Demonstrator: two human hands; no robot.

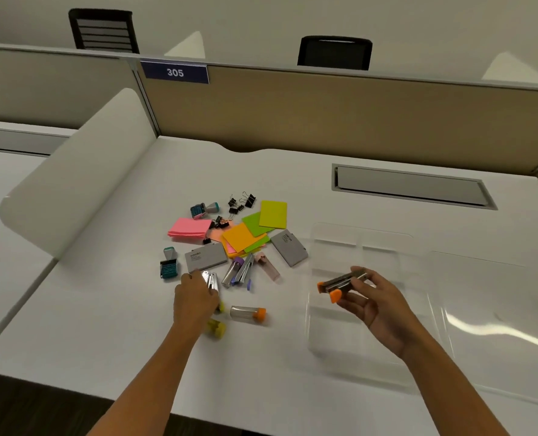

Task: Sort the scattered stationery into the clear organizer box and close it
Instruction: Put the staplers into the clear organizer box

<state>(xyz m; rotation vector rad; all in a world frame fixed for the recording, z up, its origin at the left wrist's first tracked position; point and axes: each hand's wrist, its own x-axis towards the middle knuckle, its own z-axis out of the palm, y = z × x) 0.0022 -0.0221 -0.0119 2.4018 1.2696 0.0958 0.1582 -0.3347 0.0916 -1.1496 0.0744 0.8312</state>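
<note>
A person's right hand (378, 302) is holding an orange-tipped stapler (343, 283) in a curled grip above the clear organizer box (365, 243), which is sitting open on the white worktop (104, 309) with its lid (497, 325) lying just beside it. The left hand (195, 298) is curling its fingers round a silver stapler (211, 281) at the near edge of the scattered pile. Sticky notes (245, 236), binder clips (241, 201), two grey cases (205, 257), stamps (168, 265) and an orange-capped tube (249, 313) are lying loose left of the box
</note>
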